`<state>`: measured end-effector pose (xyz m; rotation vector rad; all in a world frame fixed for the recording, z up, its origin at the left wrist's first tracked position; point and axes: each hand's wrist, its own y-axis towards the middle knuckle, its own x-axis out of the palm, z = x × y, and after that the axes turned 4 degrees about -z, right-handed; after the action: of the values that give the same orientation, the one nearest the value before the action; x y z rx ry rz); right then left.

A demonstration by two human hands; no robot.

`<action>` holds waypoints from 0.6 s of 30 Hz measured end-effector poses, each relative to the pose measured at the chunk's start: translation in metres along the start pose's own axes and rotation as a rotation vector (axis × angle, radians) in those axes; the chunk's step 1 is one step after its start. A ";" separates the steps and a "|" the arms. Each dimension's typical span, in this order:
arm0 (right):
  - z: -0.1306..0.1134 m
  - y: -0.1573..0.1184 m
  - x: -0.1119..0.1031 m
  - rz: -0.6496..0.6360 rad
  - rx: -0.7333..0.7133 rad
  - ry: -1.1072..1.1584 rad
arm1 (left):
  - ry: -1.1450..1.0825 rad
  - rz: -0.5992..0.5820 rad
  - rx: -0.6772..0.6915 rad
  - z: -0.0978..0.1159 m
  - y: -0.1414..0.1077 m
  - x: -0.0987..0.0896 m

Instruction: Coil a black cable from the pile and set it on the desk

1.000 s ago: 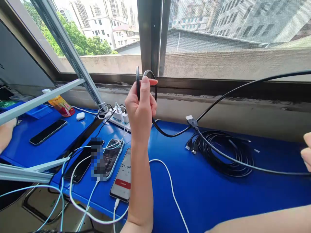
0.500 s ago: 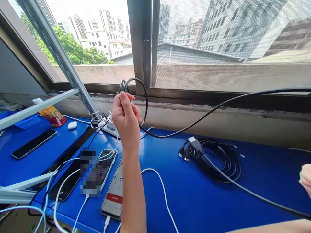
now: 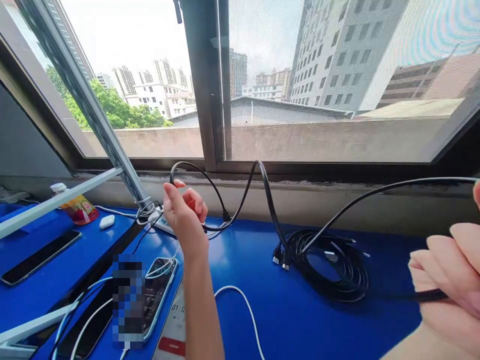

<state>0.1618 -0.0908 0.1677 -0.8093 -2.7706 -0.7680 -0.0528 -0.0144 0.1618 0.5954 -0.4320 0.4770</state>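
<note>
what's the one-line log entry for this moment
left grip: holding looped black cable | right grip: closed on blurred dark cable | cable coil: on blue table

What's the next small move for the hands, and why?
Probably bring the right hand in toward the left hand to gather slack: the left fingers hold a bend of black cable, and its loose span arches, then dips in view at the coiled cables.

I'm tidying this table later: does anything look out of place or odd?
No spill shows. The black cable looks untidy: it bends unevenly from the left hand toward the right hand, dipping at the coiled black cables.
</note>
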 end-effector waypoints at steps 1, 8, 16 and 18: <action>-0.001 -0.001 0.005 0.082 0.001 0.001 | -0.018 -0.012 0.027 0.001 -0.002 0.002; 0.001 -0.007 0.021 0.100 -0.193 -0.088 | -0.009 -0.148 0.055 0.005 -0.016 0.016; 0.017 -0.004 0.025 -0.430 -0.135 -0.299 | 0.183 -0.471 -0.073 0.008 -0.022 0.013; 0.017 -0.006 0.027 -0.534 -0.086 -0.344 | 0.184 -0.547 -0.120 0.008 -0.024 0.013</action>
<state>0.1356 -0.0735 0.1585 -0.2122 -3.3404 -0.9022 -0.0315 -0.0328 0.1649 0.5212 -0.1095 -0.0189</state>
